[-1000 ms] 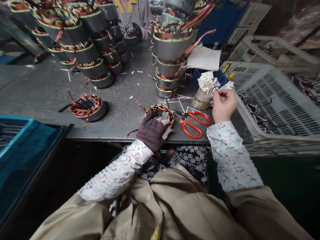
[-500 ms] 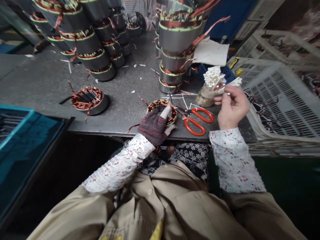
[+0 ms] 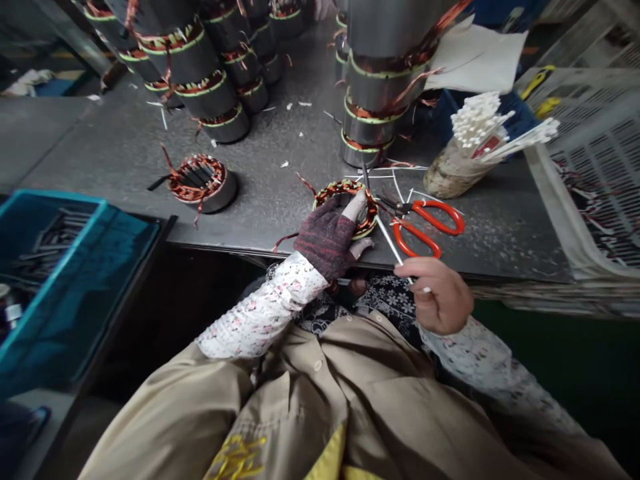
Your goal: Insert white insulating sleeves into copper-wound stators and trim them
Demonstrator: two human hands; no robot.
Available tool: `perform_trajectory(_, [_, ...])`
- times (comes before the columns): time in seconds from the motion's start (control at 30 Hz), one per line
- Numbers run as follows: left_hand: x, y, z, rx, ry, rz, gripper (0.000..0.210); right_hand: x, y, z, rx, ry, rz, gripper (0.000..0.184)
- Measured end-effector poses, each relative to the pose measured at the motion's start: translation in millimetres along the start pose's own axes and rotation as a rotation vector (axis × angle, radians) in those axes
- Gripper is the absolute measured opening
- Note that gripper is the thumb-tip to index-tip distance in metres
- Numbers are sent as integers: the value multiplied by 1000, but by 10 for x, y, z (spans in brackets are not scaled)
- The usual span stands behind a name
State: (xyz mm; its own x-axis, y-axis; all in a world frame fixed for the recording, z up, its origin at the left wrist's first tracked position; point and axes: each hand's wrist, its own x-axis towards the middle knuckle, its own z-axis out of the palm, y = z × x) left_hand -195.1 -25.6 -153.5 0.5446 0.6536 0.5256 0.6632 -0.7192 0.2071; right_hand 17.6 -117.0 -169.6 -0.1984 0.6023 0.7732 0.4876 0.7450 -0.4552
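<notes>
My left hand (image 3: pixel 327 237), in a dark fingerless glove, is closed on a small stator (image 3: pixel 336 189) at the table's front edge. Copper windings ring the stator's open top. My thumb lies over the rim, and some fingers are hidden. My bare right hand (image 3: pixel 443 293) pinches a thin white strip, which looks like a cable tie (image 3: pixel 389 239). Its far end reaches the right side of the stator's windings; whether it passes through them I cannot tell. Red-handled scissors (image 3: pixel 417 227) lie just right of the stator, among thin white offcuts.
Another stator (image 3: pixel 203 183) sits to the left. Stacked stators (image 3: pixel 375 100) stand behind, with more stacks (image 3: pixel 210 93) at back left. A holder (image 3: pixel 447 170) of white ties stands right, beside a white crate (image 3: pixel 590 200). A teal bin (image 3: pixel 100 280) is at left.
My right hand has come from the holder of ties down and left to the stator, bringing a white tie. My left hand keeps its hold. The view has shifted.
</notes>
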Motion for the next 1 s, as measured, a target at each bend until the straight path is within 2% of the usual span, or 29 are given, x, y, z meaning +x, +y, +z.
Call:
perform_trajectory(0.1, [1,-7,-10,21,21,-6,78,-77,14,11,-26,-31,-9,17])
perform_trajectory(0.27, [-24,-38,58,-113,30,-45,76,140,125,125,-17,-67,169,21])
perform_trajectory(0.43, [-31,8,143,-543,178,-193,56,349,229,461,113,132,394,18])
perform_trajectory(0.5, [-19,27,137,-612,213,-203,38,387,193,499,140,138,504,18])
perform_trajectory(0.6, [-1,37,98,-581,215,-184,16,433,99,426,138,61,557,22])
perform_trajectory(0.7, [4,33,72,-560,234,-184,14,487,54,351,85,8,483,25])
perform_trajectory(0.8, [9,7,69,-565,224,-148,14,526,85,375,-47,-31,458,24])
perform_trajectory(0.9, [22,-39,77,-556,158,-90,17,550,123,443,-76,-32,587,18])
perform_trajectory(1.0, [34,-63,81,-519,113,-46,20,615,166,463,147,60,755,12])
